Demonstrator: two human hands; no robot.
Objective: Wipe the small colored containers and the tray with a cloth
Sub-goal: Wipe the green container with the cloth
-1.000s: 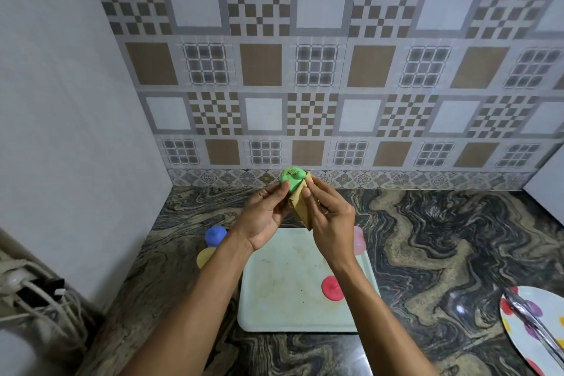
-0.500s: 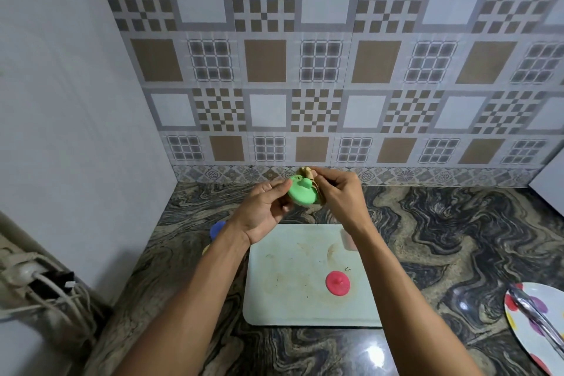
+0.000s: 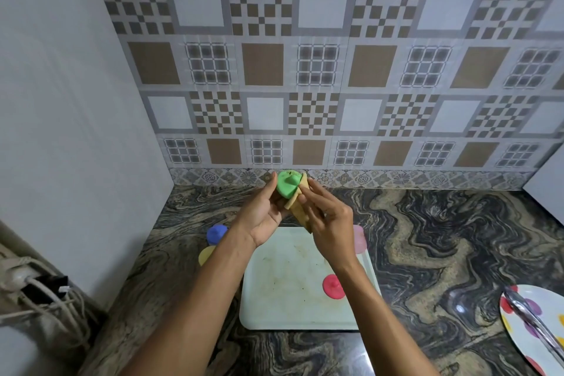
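Observation:
My left hand (image 3: 263,214) holds a small green container (image 3: 287,184) up above the far edge of the pale tray (image 3: 283,296). My right hand (image 3: 328,217) pinches a tan cloth (image 3: 300,207) against the green container's right side. On the stained tray sits a red container (image 3: 333,286). A pink container (image 3: 359,238) shows partly behind my right wrist at the tray's far right corner. A blue container (image 3: 216,234) and a yellow one (image 3: 206,255) stand on the counter left of the tray, partly hidden by my left forearm.
The dark marbled counter (image 3: 442,238) meets a patterned tile wall at the back and a plain white wall on the left. A dotted plate (image 3: 525,333) with metal tongs (image 3: 537,323) lies at the right edge. Cables and a plug (image 3: 33,293) sit at lower left.
The green container has turned in my left hand and the cloth, bunched behind it half a second ago, now hangs down along its right side. The camera view shifted slightly.

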